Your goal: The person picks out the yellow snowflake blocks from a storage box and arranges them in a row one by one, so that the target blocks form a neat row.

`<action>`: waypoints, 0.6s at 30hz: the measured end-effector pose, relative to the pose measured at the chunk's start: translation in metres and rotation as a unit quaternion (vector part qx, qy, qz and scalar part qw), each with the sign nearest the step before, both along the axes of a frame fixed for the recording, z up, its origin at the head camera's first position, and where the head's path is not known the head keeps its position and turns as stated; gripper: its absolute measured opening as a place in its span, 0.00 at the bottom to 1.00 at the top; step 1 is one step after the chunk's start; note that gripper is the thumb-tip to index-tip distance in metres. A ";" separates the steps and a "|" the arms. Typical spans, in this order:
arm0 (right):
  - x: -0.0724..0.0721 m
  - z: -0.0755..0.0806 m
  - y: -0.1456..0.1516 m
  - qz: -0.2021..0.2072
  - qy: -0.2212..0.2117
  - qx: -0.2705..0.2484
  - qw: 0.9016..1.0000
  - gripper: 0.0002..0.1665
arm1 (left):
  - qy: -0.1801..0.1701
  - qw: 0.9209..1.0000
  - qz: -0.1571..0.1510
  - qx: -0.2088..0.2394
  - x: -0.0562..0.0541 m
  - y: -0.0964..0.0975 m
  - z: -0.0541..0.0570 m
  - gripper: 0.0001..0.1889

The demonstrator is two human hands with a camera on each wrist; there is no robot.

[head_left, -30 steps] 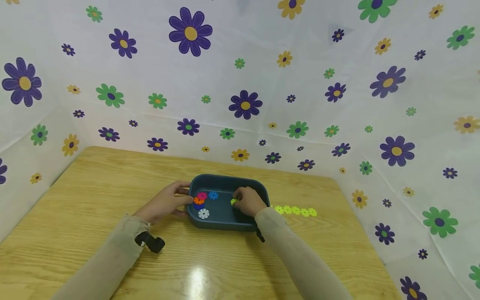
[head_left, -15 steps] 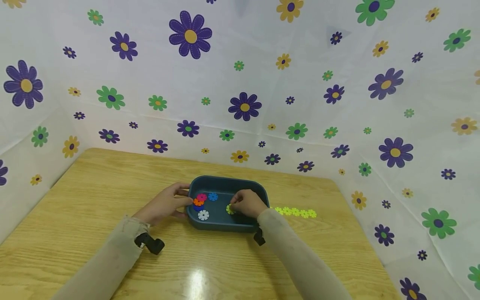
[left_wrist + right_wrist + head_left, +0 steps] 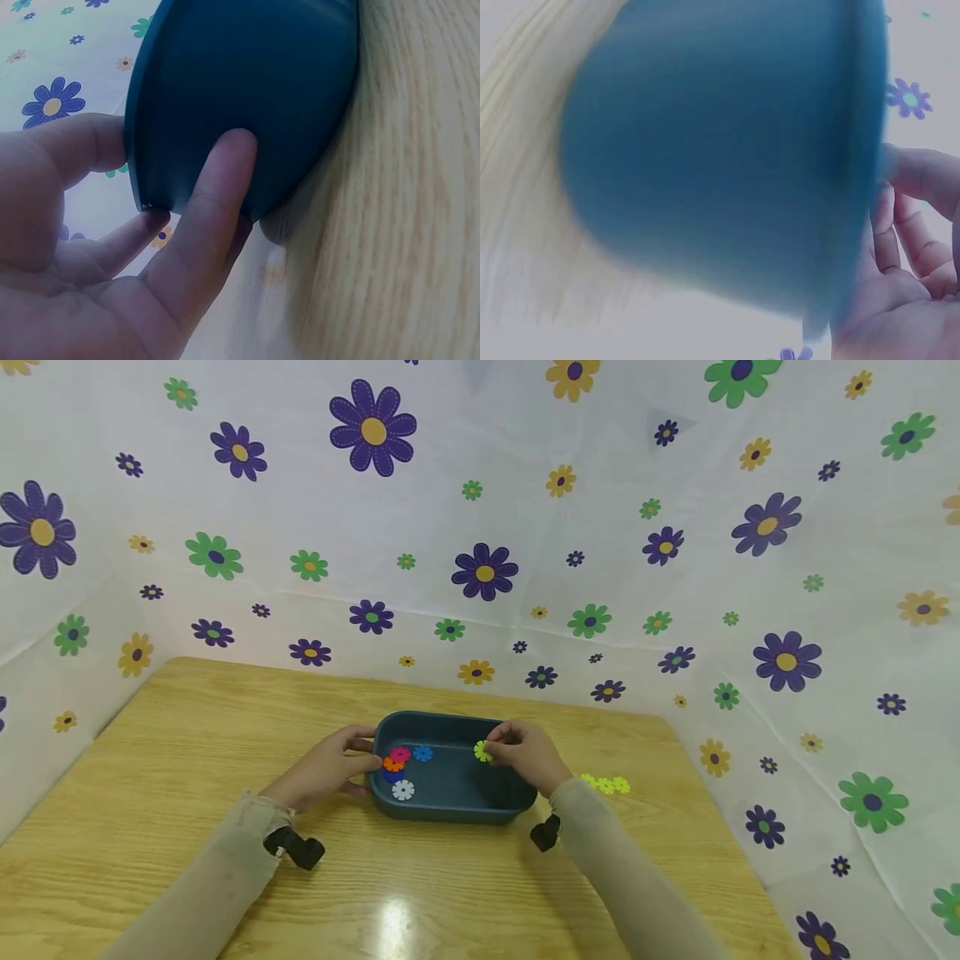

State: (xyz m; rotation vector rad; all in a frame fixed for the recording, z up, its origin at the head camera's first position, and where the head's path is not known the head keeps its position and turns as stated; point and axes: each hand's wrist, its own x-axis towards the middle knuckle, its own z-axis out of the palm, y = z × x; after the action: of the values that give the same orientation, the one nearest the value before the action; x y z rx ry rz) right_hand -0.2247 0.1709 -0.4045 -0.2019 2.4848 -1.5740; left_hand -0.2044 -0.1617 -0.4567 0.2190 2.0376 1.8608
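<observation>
My right hand [image 3: 531,755] pinches a yellow-green snowflake disc [image 3: 482,751] between thumb and fingers, over the right part of a dark blue tray [image 3: 450,815]. My left hand [image 3: 327,769] holds the tray's left end, and the left wrist view has a digit [image 3: 229,169] pressed on the outer wall. Toward the left end inside lie a pink disc [image 3: 401,753], an orange disc [image 3: 393,765], a dark blue disc [image 3: 393,776], a lighter blue disc [image 3: 423,752] and a white disc [image 3: 402,790]. In the right wrist view the tray wall hides the pinched disc.
A row of yellow-green discs [image 3: 604,785] lies on the wooden table [image 3: 360,893] right of the tray, partly behind my right wrist. Flower-printed cloth [image 3: 420,510] closes off the back and sides. Each wrist wears a black camera mount [image 3: 296,847].
My right hand has pulled the yellow-green disc back from the tray's middle, up and to the right, toward the right rim. My left hand keeps its place on the tray.
</observation>
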 end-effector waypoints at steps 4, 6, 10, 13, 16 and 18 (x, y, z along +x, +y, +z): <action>0.000 0.007 0.031 -0.024 0.001 0.006 1.000 0.09 | 0.002 1.000 0.000 -0.004 0.000 0.000 0.002 0.34; 0.000 0.008 0.051 -0.040 0.001 0.013 0.999 0.10 | 0.001 1.000 -0.001 -0.004 0.001 0.000 0.003 0.33; 0.000 0.008 0.095 -0.072 0.001 0.025 0.997 0.13 | 0.001 1.000 -0.002 0.000 0.001 0.000 0.004 0.33; 0.001 0.005 0.128 -0.095 0.001 0.033 0.995 0.14 | 0.001 1.000 -0.004 0.002 0.001 0.000 0.003 0.33; 0.004 0.000 0.159 -0.119 -0.003 0.046 0.992 0.16 | 0.003 1.000 -0.007 -0.001 0.001 -0.001 0.003 0.32; 0.007 -0.004 0.178 -0.134 -0.005 0.054 0.990 0.17 | 0.003 1.000 -0.009 -0.002 0.001 0.000 0.004 0.32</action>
State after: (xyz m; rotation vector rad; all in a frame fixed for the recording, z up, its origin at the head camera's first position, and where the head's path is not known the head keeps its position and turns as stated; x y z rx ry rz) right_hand -0.2180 0.3491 -0.4081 0.1620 2.6691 -1.5208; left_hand -0.2033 -0.1621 -0.4530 0.2423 2.0364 1.8487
